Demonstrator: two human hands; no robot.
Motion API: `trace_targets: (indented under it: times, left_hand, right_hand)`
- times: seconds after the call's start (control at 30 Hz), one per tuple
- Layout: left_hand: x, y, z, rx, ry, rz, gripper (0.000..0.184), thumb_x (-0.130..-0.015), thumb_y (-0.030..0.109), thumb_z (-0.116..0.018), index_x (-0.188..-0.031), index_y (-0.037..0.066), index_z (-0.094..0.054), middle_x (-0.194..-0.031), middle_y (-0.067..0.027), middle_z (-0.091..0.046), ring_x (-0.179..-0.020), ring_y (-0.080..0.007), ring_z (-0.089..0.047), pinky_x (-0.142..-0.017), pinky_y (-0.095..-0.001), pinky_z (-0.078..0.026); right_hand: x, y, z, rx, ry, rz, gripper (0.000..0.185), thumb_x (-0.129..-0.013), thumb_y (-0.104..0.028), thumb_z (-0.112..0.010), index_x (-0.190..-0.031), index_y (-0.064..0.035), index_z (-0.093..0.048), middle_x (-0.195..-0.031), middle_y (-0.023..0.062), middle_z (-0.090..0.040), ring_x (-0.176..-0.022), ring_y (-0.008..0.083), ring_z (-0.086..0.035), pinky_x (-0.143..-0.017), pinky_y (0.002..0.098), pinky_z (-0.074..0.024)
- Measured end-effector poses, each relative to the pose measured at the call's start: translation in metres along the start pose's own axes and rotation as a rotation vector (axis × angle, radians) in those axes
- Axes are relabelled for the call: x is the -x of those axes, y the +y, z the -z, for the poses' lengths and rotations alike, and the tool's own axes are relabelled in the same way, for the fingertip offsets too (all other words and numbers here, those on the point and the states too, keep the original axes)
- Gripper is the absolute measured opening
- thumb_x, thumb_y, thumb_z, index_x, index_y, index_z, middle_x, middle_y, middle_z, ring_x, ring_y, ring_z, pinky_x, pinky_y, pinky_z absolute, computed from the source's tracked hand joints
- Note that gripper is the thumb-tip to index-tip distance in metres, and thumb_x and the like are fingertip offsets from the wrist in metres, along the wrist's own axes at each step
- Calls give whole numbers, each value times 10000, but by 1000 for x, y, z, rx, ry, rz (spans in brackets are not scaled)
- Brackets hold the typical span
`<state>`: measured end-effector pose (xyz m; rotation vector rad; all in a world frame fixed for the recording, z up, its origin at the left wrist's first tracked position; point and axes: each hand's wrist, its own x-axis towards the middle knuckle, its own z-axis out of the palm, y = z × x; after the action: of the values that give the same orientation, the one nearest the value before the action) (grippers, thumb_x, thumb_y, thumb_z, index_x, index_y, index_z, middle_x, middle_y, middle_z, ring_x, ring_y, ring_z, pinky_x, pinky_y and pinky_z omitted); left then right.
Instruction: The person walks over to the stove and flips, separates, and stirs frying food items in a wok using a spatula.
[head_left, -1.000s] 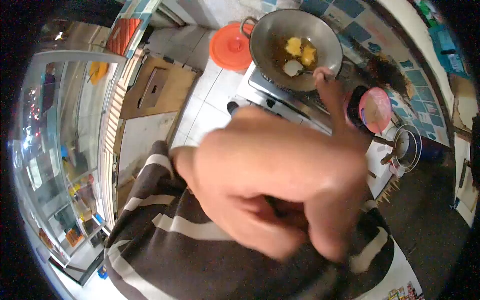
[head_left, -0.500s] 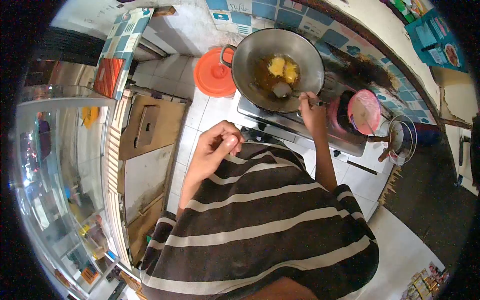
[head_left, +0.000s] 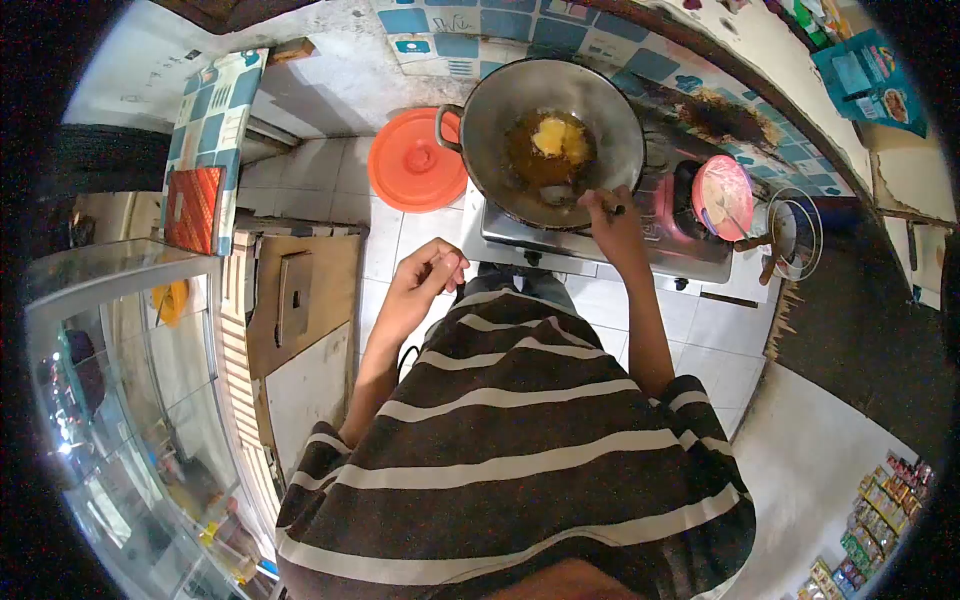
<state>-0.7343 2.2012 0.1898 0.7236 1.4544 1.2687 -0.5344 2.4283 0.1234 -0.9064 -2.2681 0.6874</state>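
Observation:
My right hand [head_left: 612,215] is closed round the handle of a ladle [head_left: 556,194], whose head rests in the oil of a large metal wok [head_left: 485,130]. Yellow fritters [head_left: 558,138] float in the brown oil, close together. The wok stands on a steel stove [head_left: 510,224]. My left hand [head_left: 430,275] hangs in front of my body, left of the stove, its fingers curled in with the thumb against them. Whether it holds something small, I cannot make out.
An orange lid [head_left: 418,160] lies left of the wok. On the stove's right sits a pink bowl [head_left: 722,195] with batter and a utensil, beside a wire strainer [head_left: 795,235]. A glass display case [head_left: 130,400] and a cardboard-covered cabinet [head_left: 305,300] stand at the left.
My left hand dropped from close before the camera to beside my body, its fingers still curled. My right hand stayed on the ladle, and the ladle's head sank lower into the oil.

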Motion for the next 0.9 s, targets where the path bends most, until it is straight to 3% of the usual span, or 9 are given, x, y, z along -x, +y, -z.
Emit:
trace_targets:
  times: [0.03,0.1,0.2,0.27,0.4,0.57,0.73,0.87,0.9]
  left_hand:
    - [-1,-2,4,-5,-11,2,235,-973,211,-481,-900,9,-577,-729,-11,-540,-682,-70,-473,-637,-213,-394]
    - [-6,-12,9,-4,-26,-33,241,-975,228,-475,-895,24,-575,-728,1,-540,-656,-62,-463,-594,-208,-360]
    - [-13,-21,13,16,-34,-43,248,-977,241,-470,-893,33,-575,-725,9,-537,-642,-57,-457,-575,-205,-343]
    - [-16,-22,15,35,-42,-30,251,-978,245,-470,-892,34,-575,-724,11,-536,-643,-56,-456,-578,-205,-343]
    - [-25,-16,15,54,-104,-17,230,-972,224,-484,-896,30,-579,-736,8,-540,-678,-61,-470,-623,-208,-376]
    - [-38,-19,20,-31,-170,-56,264,-972,245,-487,-841,31,-567,-730,7,-539,-670,-62,-469,-636,-210,-382]
    - [-45,-26,21,-34,-201,-39,348,-982,281,-460,-750,37,-547,-683,6,-524,-640,-68,-451,-602,-220,-357]
    - [-39,-43,20,-87,-221,14,330,-988,266,-448,-773,36,-546,-692,-2,-533,-643,-78,-463,-615,-228,-374]
    - [-36,-41,15,-23,-214,15,293,-985,235,-443,-801,32,-549,-703,-7,-538,-652,-80,-471,-628,-228,-383]
  right_hand:
    - [2,10,-6,48,51,133,350,-939,-341,-520,-845,-31,-652,-715,61,-570,-561,182,-561,-608,351,-470]
    - [6,21,-14,-47,-15,1,328,-926,-351,-540,-895,-44,-650,-779,72,-596,-659,198,-573,-685,356,-466]
    - [-1,21,-16,-341,-253,-608,350,-895,-403,-571,-1003,-78,-647,-861,107,-655,-852,239,-621,-840,368,-460]
    - [-9,6,-10,-359,-316,-790,379,-893,-425,-568,-1022,-74,-633,-831,102,-655,-792,210,-630,-810,354,-469]
    - [4,41,-43,-239,-10,-548,293,-949,-311,-537,-885,-41,-633,-575,-2,-519,-499,70,-485,-470,234,-397]
    - [-12,-11,-10,-577,24,-546,284,-957,-298,-524,-854,-51,-619,-607,-9,-535,-534,52,-469,-477,232,-374]
    - [11,53,-37,-174,3,-433,259,-953,-244,-514,-810,-48,-605,-641,-16,-530,-564,52,-461,-523,225,-368]
    - [11,44,-35,-191,74,-227,242,-943,-207,-516,-788,-38,-594,-677,-18,-527,-614,55,-467,-564,220,-377]
    - [13,46,-34,-226,43,-317,217,-918,-232,-537,-847,-42,-615,-766,51,-570,-715,152,-517,-660,274,-407]
